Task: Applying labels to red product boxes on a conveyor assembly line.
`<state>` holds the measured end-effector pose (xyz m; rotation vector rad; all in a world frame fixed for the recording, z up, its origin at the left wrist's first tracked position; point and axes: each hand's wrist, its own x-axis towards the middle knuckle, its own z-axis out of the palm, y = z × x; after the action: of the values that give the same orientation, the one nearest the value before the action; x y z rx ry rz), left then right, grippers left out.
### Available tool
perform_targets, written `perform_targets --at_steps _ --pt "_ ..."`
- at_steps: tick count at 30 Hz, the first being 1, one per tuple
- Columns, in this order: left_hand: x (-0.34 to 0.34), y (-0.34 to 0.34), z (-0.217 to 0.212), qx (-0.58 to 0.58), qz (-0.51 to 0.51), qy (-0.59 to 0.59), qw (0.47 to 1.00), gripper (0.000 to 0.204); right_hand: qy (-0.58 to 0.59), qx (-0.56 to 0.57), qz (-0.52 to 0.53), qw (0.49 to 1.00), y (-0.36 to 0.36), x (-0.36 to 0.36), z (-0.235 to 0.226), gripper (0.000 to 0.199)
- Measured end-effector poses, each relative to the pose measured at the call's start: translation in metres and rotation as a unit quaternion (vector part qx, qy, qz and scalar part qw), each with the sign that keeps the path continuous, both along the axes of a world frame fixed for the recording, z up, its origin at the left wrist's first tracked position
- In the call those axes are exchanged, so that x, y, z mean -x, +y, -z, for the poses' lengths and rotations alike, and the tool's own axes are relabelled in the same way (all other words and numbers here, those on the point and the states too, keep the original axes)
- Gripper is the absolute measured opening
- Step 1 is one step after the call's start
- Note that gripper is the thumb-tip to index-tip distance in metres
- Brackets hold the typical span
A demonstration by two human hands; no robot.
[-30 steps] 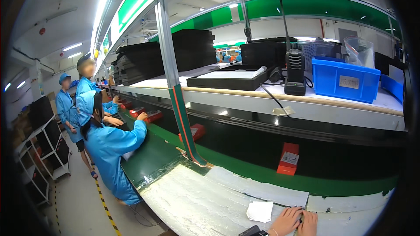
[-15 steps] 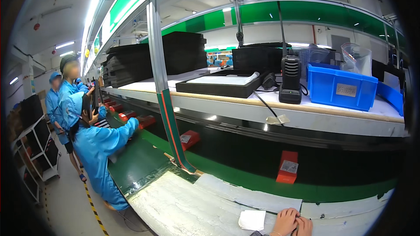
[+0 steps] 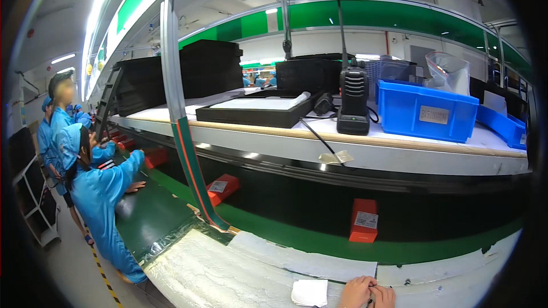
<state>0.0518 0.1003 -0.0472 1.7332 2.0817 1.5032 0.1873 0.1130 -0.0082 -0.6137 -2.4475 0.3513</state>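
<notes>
The white pad (image 3: pixel 309 292) was set nearer than the red box (image 3: pixel 363 221), to its left; it could be pushed askew if brushed by the left hand (image 3: pixel 355 292). A flat, plain, squarish face was shown. Nearer than that box, left and right hand (image 3: pixel 384 296) were bunched together; whether anything was gripped could not be told.

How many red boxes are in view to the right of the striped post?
2. One red box lies on the line beyond the left hand; the second box lies just right of the post, which may hide its left end.
</notes>
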Motion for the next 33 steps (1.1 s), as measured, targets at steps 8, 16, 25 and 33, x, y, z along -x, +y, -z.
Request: perform_targets --at_steps 8,16,25,33 --pt "0.006 0.004 0.004 0.008 -0.003 -0.038 0.999 0.011 -0.009 0.030 0.003 1.000 0.009 0.002 0.003 0.046" --pt "0.007 -0.001 -0.005 -0.005 0.027 -0.039 0.999 0.013 0.017 0.001 0.058 0.998 0.113 0.057 0.004 0.044" --pt "0.014 0.006 0.017 0.022 0.005 -0.002 1.000 0.011 -0.096 -0.089 0.288 0.949 0.177 0.139 0.010 0.079" --pt "0.011 0.010 0.018 0.032 0.033 -0.038 0.998 0.022 -0.054 -0.107 0.335 0.935 0.198 0.142 0.019 0.073"
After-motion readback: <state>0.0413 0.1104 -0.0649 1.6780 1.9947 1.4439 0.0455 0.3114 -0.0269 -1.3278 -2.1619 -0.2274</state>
